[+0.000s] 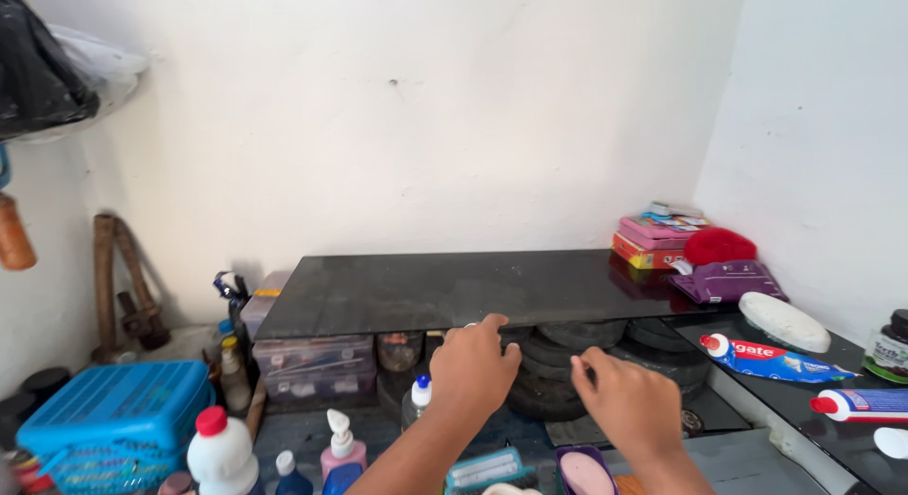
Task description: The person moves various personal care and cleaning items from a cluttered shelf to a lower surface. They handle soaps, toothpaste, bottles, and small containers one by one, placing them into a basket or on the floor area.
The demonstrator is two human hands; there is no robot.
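Note:
My left hand [473, 367] reaches forward, its fingers curled at the front edge of a dark glossy shelf slab [445, 289]. My right hand [629, 405] is beside it, lower and to the right, fingers bent toward the dark round discs [567, 363] stacked under the slab. Whether either hand grips anything is hidden, since I see only the backs of the hands. A small bottle with a blue cap [421, 393] stands just left of my left wrist.
Pink boxes [653, 238], a red cloth [719, 245] and a purple pouch [726, 279] sit on the slab's right end. Toothpaste tubes [771, 359] and a white brush [783, 321] lie at right. A blue basket [113, 415], bottles [219, 452] and clear drawers [312, 363] stand at left.

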